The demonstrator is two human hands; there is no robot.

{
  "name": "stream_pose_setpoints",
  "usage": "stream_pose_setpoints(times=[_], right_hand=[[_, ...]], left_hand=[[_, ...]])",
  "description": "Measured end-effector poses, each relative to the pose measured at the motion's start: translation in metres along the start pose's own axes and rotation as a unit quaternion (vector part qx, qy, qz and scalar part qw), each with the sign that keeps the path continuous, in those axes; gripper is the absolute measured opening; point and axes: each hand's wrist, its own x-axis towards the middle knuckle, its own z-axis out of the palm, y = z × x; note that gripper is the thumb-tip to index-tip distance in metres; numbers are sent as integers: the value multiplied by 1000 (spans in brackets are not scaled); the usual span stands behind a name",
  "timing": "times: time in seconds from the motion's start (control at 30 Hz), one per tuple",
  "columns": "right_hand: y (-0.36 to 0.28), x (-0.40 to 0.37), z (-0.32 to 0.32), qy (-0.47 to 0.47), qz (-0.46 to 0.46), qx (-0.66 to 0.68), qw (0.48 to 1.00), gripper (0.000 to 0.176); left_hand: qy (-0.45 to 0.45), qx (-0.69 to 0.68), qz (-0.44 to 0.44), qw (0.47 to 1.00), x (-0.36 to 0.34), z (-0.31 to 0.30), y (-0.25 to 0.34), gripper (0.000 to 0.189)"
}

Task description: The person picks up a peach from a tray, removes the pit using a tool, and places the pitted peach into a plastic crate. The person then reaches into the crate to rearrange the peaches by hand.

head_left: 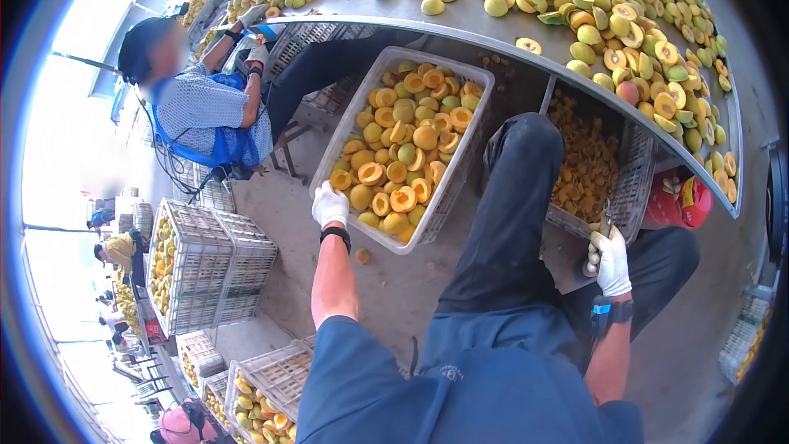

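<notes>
My left hand (330, 204), in a white glove, is at the near left corner of a white crate (485, 82) full of halved, pitted fruit (396, 144). Whether its fingers grip the rim or a fruit is too small to tell. My right hand (610, 261), also gloved, is closed around a small metal tool (606, 225) by my right knee. Just beyond that tool, a second crate (633, 177) holds small brownish pits or scraps (583, 164). Halved fruit (657, 49) covers much of the metal table (460, 29) above.
A co-worker (205, 107) in a cap and gloves sits at the upper left beside the table. Stacked crates of fruit (218, 263) stand at the left, with more at the bottom left. A red bag (686, 201) lies right of the scrap crate. One fruit (362, 256) is on the floor.
</notes>
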Motion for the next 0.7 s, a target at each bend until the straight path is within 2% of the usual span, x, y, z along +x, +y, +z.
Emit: stream_pose_setpoints(times=[0.03,0.1,0.2,0.27,0.3,0.33,0.4,0.43,0.57,0.6,0.63,0.7], right_hand=[[1,0,0,4,-4,-6,1000,19],[3,0,-2,5,5,6,1000,16],[11,6,-8,12,-6,-36,999,16],[9,7,-3,18,4,-49,999,18],[5,6,-1,19,12,-50,999,20],[4,6,-1,19,16,-45,999,20],[4,7,0,20,23,-40,999,20],[3,6,1,19,34,-38,999,20],[-1,6,2,12,30,-62,998,20],[4,11,3,18,30,-74,997,20],[8,14,4,25,29,-85,996,21],[20,20,3,14,12,-84,996,20]], left_hand=[[-1,-3,1,1000,2,0,-5,37],[-9,43,111,993,10,3,-4,47],[-28,7,197,980,24,24,-3,58],[-244,74,105,961,36,34,-6,51],[-328,105,110,932,42,33,0,45],[-336,124,134,924,41,28,4,43],[-316,170,145,922,55,18,23,37],[-303,207,137,920,56,-5,46,35],[-200,148,219,943,71,-70,146,31],[-116,88,285,947,67,-87,175,28],[-13,21,370,929,67,-93,200,26],[2,-82,368,926,45,-126,271,25]])
